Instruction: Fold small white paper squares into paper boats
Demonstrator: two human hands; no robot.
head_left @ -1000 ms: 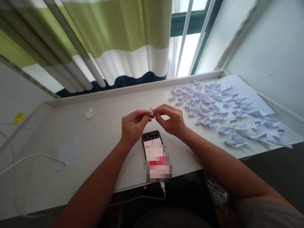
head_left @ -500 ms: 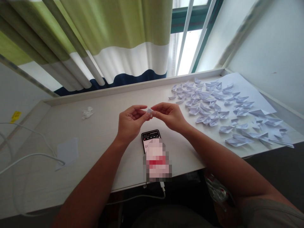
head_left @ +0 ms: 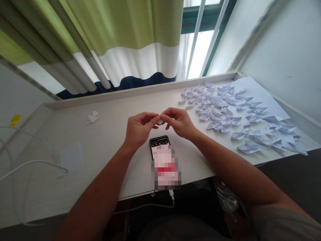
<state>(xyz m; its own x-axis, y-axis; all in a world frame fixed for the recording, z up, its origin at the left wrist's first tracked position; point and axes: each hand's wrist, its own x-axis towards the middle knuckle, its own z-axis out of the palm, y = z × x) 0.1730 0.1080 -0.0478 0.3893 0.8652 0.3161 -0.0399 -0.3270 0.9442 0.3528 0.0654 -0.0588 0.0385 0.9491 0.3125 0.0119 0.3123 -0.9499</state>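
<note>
My left hand [head_left: 139, 129] and my right hand [head_left: 178, 122] meet above the white desk [head_left: 112, 140], fingertips pinched together on a tiny piece of white folded paper [head_left: 159, 121]. Most of that paper is hidden by the fingers. Just below the hands a phone [head_left: 160, 147] lies on the desk with its screen lit. To the right of my right hand several small folded white paper boats [head_left: 225, 113] are spread over the desk.
A large white sheet [head_left: 258, 97] lies under the far boats. A crumpled paper scrap [head_left: 91, 117] sits at the left, and a small flat sheet [head_left: 71, 157] with white cables [head_left: 30, 164] nearer. A striped curtain [head_left: 112, 50] and a window [head_left: 200, 36] are behind the desk.
Both hands have dropped slightly and closed tighter over the small paper, which shows less now. The camera view shifted a little.
</note>
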